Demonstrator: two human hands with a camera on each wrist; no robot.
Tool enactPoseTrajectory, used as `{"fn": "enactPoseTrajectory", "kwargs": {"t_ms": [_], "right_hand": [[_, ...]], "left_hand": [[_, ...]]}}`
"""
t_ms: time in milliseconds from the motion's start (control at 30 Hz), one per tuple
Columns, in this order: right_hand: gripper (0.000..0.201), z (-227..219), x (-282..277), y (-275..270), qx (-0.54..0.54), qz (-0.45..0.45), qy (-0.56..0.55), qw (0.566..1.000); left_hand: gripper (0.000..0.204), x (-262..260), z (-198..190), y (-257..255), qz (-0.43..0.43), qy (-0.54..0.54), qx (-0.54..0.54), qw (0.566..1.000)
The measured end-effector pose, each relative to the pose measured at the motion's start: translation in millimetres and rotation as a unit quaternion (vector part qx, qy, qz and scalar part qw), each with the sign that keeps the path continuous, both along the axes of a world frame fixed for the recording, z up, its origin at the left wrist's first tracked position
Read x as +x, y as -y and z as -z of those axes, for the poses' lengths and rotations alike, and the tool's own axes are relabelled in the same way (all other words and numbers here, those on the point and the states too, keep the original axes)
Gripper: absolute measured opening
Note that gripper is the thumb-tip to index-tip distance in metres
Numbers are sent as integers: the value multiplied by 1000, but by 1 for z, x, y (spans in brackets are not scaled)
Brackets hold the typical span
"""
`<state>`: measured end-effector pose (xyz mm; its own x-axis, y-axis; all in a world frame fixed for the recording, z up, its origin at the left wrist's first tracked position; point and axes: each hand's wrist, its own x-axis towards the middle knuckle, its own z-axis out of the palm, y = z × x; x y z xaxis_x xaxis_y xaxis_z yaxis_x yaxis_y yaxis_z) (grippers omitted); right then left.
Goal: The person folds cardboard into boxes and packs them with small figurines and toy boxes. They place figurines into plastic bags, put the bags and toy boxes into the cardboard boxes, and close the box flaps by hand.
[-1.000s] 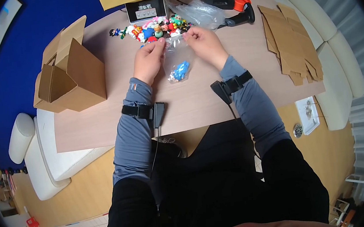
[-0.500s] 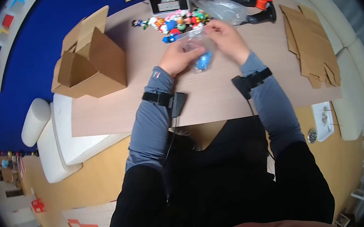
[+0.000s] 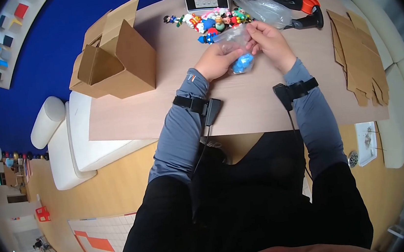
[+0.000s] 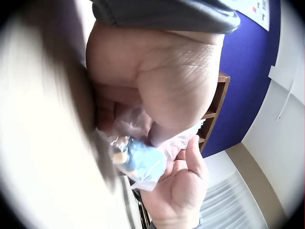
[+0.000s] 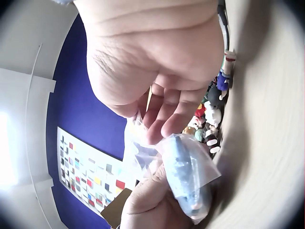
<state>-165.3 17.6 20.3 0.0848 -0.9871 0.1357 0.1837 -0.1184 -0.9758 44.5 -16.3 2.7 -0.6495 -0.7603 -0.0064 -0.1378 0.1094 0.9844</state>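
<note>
Two hands, one bag. Left hand (image 3: 217, 61) grips the clear plastic bag (image 3: 233, 36), thumb across it; right hand (image 3: 272, 45) pinches its upper part. Blue toy (image 3: 243, 63) sits inside, over the counter (image 3: 186, 113). Near edge well apart from both hands. Gap to open carton (image 3: 136, 59) at left, flattened cardboard (image 3: 359, 55) at right. Figurine pile (image 3: 215, 22) just beyond bag.

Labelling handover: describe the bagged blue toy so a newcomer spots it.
Above the table, find the left hand and right hand. Between them is a clear plastic bag, blue toy inside. It's bagged; the multicoloured figurines beyond lie loose.
</note>
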Motion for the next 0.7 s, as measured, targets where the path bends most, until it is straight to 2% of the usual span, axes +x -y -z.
{"fn": "enactPoseTrajectory", "kwargs": {"t_ms": [33, 100, 167, 200, 300, 633, 700], "right_hand": [[25, 4, -3, 5, 13, 21, -36, 999], [27, 11, -8, 11, 26, 48, -72, 996], [29, 16, -10, 14, 2, 73, -106, 992], [30, 22, -10, 17, -10, 78, -106, 991], [30, 18, -8, 13, -10, 80, -114, 990], [31, 27, -14, 22, -44, 102, -126, 986], [33, 27, -11, 20, -33, 118, -128, 984]], "left_hand": [[29, -1, -1, 0, -26, 2, 27, 999], [28, -5, 5, 4, -46, -41, -9, 998], [26, -4, 3, 7, -134, -80, 88, 984], [25, -3, 8, 12, -147, -95, 97, 980], [27, 1, 12, 16, -183, -68, 59, 979], [27, 20, 8, -22, -170, -86, 94, 977], [26, 26, 3, -37, -143, -110, 130, 975]]}}
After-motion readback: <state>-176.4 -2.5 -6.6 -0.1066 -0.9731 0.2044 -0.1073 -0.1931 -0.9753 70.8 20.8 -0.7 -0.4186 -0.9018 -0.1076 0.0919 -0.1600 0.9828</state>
